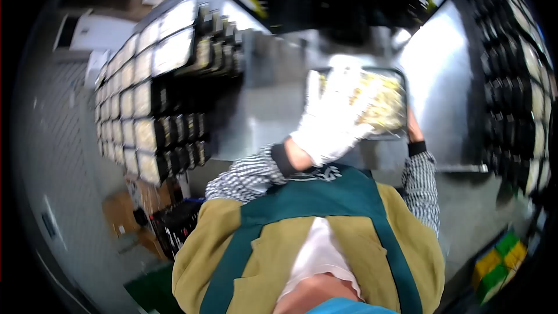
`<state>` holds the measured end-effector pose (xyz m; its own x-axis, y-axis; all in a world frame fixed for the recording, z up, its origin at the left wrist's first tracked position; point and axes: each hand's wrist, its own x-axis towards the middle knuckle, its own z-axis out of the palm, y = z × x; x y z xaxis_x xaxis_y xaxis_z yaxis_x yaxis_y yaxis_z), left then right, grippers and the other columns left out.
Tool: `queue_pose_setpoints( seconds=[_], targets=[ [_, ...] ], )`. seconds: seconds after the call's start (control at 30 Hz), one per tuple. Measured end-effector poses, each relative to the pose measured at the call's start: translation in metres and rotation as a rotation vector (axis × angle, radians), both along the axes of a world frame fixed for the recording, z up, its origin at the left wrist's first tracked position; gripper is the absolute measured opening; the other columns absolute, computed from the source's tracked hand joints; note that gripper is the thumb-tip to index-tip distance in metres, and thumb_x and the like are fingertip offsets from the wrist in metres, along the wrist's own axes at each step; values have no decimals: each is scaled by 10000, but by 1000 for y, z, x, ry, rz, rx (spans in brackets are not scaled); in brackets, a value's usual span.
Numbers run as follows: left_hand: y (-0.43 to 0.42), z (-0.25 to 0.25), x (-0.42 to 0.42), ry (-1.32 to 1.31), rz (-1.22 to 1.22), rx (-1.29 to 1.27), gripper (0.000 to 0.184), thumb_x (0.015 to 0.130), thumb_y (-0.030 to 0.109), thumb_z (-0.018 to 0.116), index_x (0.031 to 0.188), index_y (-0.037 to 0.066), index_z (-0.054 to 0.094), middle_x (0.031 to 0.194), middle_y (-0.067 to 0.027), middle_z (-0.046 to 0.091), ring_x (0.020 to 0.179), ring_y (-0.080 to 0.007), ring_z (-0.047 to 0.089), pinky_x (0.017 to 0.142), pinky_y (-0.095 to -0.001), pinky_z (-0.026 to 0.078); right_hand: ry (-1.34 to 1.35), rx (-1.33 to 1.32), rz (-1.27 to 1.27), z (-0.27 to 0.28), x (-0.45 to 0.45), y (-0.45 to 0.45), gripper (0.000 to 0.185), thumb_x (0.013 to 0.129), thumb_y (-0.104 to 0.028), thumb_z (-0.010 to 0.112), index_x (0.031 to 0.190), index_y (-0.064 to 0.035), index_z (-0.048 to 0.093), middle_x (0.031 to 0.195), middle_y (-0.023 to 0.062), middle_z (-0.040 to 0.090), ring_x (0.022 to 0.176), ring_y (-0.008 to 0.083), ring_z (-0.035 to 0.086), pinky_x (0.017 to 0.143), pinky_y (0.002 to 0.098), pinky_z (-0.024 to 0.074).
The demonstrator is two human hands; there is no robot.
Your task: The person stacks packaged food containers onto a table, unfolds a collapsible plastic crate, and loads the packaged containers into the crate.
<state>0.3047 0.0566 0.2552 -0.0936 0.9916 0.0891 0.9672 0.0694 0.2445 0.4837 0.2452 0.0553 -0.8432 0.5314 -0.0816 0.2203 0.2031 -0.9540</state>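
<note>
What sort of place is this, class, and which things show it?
Probably a food-packing room: many stacked trays, a metal worktable, and the gloved left hand over a black tray of pale, stringy food.

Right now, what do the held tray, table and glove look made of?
Tray: probably dark plastic, from its thin black rim; finish blurred. Table: likely smooth metal, from its grey sheen and glare. Glove: matte-looking white, fabric or rubber; blur leaves it open.
</note>
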Motion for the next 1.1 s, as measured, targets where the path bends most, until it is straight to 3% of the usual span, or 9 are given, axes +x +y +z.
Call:
queue_pose_setpoints(
  seconds=[0.33, 0.57, 0.63, 0.67, 0.7, 0.87, 0.97, 1.07, 1.1],
  targets=[
    [-52, -2, -53, -98, 32, 178, 601, 797, 371, 591, 1346, 165, 459, 1464, -213, 258, 1356, -393, 224, 1034, -643, 129, -17, 39, -29, -25, -62, -60, 221, 879, -98, 486, 1040, 26, 573, 944, 236, 631, 866, 346, 616, 771, 377, 471],
    [-172, 7, -169, 138, 314, 78, 603, 816, 195, 478, 1406, 134, 369, 1453, -168, 309, 1339, -354, 287, 1069, -549, 173, 64, 77, 15, -114, -238, -175, 167, 884, -77, 443, 921, 46, 550, 854, 249, 605, 791, 380, 592, 710, 410, 460],
    [-203, 8, -203, 196, 442, 55, 625, 805, 143, 460, 1419, 122, 345, 1448, -152, 325, 1340, -345, 287, 1065, -530, 191, -30, 118, -35, -100, -286, -215, 201, 886, -147, 470, 917, 32, 557, 828, 251, 600, 782, 426, 568, 695, 437, 453],
    [-216, 6, -222, 149, 467, 86, 636, 798, 116, 456, 1423, 123, 340, 1455, -135, 322, 1338, -348, 286, 1058, -535, 194, 42, 172, -83, -84, -307, -236, 194, 884, -141, 467, 894, 31, 557, 783, 231, 603, 684, 359, 579, 639, 406, 457],
    [-225, 8, -238, 115, 505, 53, 642, 801, 90, 446, 1430, 138, 327, 1464, -123, 312, 1346, -338, 271, 1060, -533, 190, -19, 98, -114, -83, -329, -251, 237, 878, -186, 488, 937, 25, 577, 862, 257, 609, 828, 435, 575, 734, 462, 454],
    [-248, 4, -288, 115, 610, 81, 608, 835, 86, 425, 1430, 166, 329, 1471, -105, 304, 1363, -315, 248, 1087, -540, 125, 27, 197, -166, -87, -407, -296, 254, 883, -185, 488, 985, 27, 584, 904, 261, 613, 880, 424, 576, 753, 445, 458],
    [-253, 1, -295, 120, 631, 121, 546, 868, 123, 425, 1410, 160, 363, 1453, -96, 336, 1357, -299, 266, 1090, -542, 115, 135, 16, -73, -82, -413, -292, 252, 897, -189, 489, 1000, 23, 578, 941, 268, 607, 875, 419, 573, 748, 418, 462],
    [-254, -6, -294, 73, 641, 325, 421, 903, 141, 430, 1322, 118, 474, 1359, -112, 461, 1300, -315, 360, 1091, -500, 164, -18, -289, -12, -94, -394, -265, 277, 923, -175, 497, 1101, 25, 565, 919, 170, 636, 805, 279, 598, 759, 357, 479],
    [-256, -7, -296, 41, 603, 432, 418, 879, 71, 464, 1296, 65, 491, 1322, -130, 493, 1247, -329, 423, 1069, -441, 253, -48, -387, -56, -92, -384, -250, 279, 929, -159, 498, 1128, 28, 559, 896, 134, 643, 783, 229, 598, 763, 341, 483]
  ],
)
